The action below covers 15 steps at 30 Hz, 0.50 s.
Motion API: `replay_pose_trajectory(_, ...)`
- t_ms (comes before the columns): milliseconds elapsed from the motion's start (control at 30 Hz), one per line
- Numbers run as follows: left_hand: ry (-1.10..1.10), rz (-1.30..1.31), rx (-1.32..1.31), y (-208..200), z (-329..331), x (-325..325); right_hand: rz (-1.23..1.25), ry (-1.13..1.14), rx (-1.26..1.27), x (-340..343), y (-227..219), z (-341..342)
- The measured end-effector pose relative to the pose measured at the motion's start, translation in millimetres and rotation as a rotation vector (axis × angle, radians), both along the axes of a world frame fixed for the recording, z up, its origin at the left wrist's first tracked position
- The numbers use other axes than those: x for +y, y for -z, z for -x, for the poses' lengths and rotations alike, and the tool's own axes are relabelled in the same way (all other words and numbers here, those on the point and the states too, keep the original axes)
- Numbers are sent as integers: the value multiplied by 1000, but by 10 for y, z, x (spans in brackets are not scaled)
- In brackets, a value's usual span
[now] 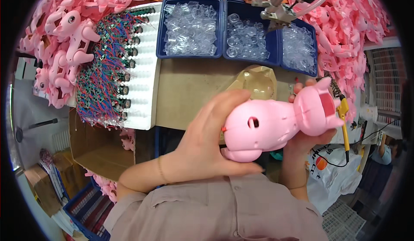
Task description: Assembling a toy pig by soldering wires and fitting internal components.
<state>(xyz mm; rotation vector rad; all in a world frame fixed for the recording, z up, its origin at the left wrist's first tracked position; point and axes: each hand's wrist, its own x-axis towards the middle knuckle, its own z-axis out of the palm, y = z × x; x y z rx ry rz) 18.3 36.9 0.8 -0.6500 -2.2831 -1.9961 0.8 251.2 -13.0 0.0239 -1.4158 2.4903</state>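
A pink plastic toy animal [269, 122] lies sideways between my two hands, held above the near edge of the worktable. It has a slot in its body, an opening in its head and pointed ears. My left hand [207, 131] grips the rounded body end, thumb and fingers spread around it; a small red bit shows at that end. Around the head, my right hand [297, 148] closes from below and behind, so part of its fingers is hidden. Just beyond the toy, a translucent yellowish dish-like piece [254, 82] lies on the table.
Blue bins [223, 29] of clear plastic parts line the back, below a metal fixture [278, 12]. A white foam tray [148, 90] carries wired circuit boards [101, 77]. Pink toy parts [340, 29] pile up on both sides. At right hangs a yellow soldering iron [343, 111]; another person [384, 154] is beyond.
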Motion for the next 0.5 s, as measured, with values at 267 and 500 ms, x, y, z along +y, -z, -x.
replay_pose_trajectory(267,-126,-46,173,-26,-3,74,22,83,-97,-45,45,-92)
replay_pose_trajectory(500,-50,-62,22,185,8,-240,-329,69,158,-144,59,42)
